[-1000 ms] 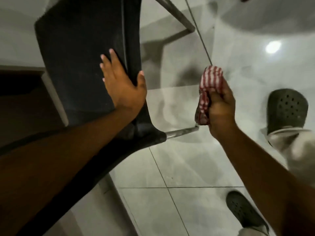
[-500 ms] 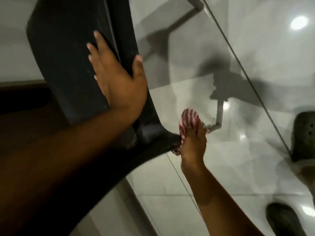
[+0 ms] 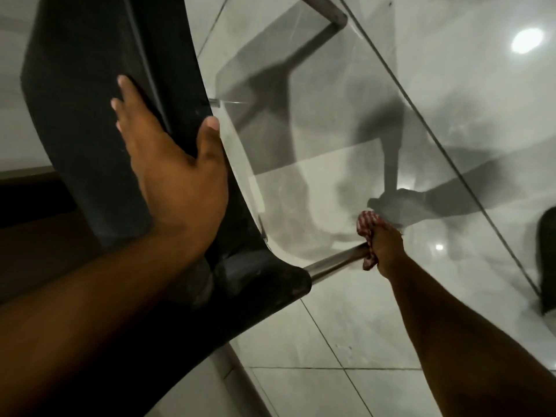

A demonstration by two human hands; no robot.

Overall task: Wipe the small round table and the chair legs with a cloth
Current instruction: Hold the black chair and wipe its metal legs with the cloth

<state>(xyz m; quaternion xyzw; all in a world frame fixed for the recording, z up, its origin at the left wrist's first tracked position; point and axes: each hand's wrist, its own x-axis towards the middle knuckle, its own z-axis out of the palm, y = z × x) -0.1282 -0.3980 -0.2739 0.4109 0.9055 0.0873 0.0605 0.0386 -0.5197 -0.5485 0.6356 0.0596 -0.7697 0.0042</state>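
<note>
A glossy grey tiled floor (image 3: 346,332) with a dark shoe (image 3: 546,263) at the right edge.

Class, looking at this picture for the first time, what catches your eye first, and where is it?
The black chair fills the left side, tipped and steadied by the left hand flat against it. At centre right, the right hand wraps a red-and-white cloth around a shiny metal chair leg above the glossy grey tiled floor.

Right hand (image 3: 388,251) and cloth (image 3: 368,236) hide the chair leg's (image 3: 334,263) far end; shoe (image 3: 546,260) cut off
</note>
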